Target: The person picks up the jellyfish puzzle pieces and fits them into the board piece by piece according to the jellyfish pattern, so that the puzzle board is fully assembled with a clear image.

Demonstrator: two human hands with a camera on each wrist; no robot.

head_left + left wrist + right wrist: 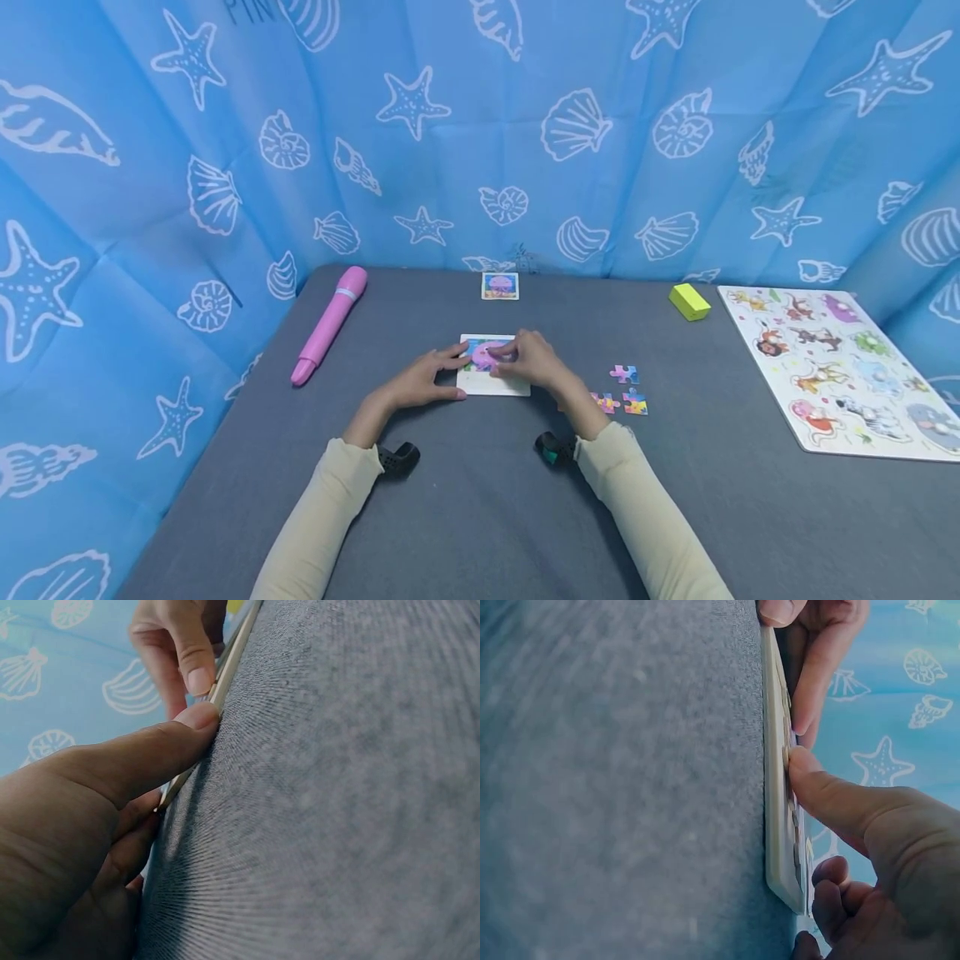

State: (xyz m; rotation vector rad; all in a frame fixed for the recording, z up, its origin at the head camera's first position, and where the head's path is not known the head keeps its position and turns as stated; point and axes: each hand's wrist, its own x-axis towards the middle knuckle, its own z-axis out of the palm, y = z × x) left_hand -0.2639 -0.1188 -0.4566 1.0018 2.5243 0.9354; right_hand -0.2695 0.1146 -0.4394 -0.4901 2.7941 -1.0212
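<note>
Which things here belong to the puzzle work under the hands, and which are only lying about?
In use:
puzzle tray, touched by left hand and right hand
loose puzzle pieces
small picture card, possibly the reference

Lying about:
pink pen-shaped stick
yellow-green block
animal peg board
</note>
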